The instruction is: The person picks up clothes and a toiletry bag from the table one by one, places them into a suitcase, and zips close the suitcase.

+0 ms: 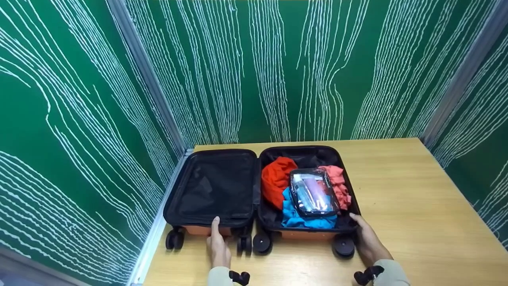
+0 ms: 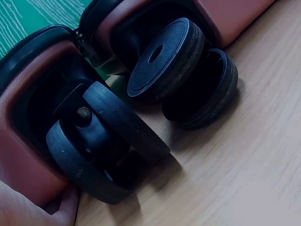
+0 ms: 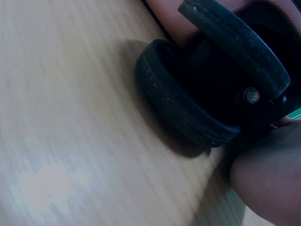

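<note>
An orange suitcase with black lining lies spread flat on the table, its left half [image 1: 222, 186] covered by a black panel. In its right half [image 1: 313, 153] are a red-orange cloth [image 1: 274, 182], a blue cloth [image 1: 291, 218], a coral cloth [image 1: 339, 186] and a clear pouch [image 1: 313, 192] with small items inside. My left hand [image 1: 219, 246] grips the left half's near edge, thumb on the rim, fingers partly hidden below. At the near right corner, my right hand [image 1: 369, 240] holds the right half with its thumb over the rim; its other fingers are mostly hidden.
Black caster wheels [image 2: 108, 141] stick out from the suitcase's near side, between and beside the hands. The wooden table [image 1: 416, 206] extends to the right. Green walls [image 1: 309, 79] with white lines stand behind and on both sides, with a metal rail [image 1: 158, 222] along the left edge.
</note>
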Demonstrator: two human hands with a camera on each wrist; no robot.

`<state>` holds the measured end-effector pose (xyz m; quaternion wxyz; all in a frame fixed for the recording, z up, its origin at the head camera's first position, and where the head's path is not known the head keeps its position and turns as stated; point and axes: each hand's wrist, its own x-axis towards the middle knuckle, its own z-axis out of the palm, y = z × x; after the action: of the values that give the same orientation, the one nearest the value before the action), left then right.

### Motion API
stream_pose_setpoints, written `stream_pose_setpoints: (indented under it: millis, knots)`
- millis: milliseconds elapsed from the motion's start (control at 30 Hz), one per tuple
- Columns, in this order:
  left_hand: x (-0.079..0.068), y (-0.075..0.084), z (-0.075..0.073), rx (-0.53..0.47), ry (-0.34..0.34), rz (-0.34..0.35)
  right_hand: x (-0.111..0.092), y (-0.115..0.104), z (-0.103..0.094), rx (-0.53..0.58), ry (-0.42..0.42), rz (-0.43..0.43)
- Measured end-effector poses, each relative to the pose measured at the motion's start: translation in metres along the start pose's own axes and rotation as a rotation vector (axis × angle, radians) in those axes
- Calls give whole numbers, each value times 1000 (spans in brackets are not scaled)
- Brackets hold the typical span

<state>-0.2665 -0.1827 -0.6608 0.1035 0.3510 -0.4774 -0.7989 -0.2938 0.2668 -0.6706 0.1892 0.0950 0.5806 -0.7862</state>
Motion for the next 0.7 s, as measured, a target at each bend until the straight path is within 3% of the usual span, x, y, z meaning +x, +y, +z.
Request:
stream_pose_setpoints:
  millis: [333, 433, 567, 700]
  knots:
    - [-4, 2, 1, 155, 89, 76, -1, 2, 0, -1, -11, -23]
    - [-5, 7, 3, 127, 66, 146, -1, 3, 0, 10, -15, -27]
    - [-6, 14, 7, 19, 0, 250, 0, 3, 0, 14, -13, -30]
    - [-9, 21, 12, 13, 18, 326, 1, 1, 0, -1, -11, -21]
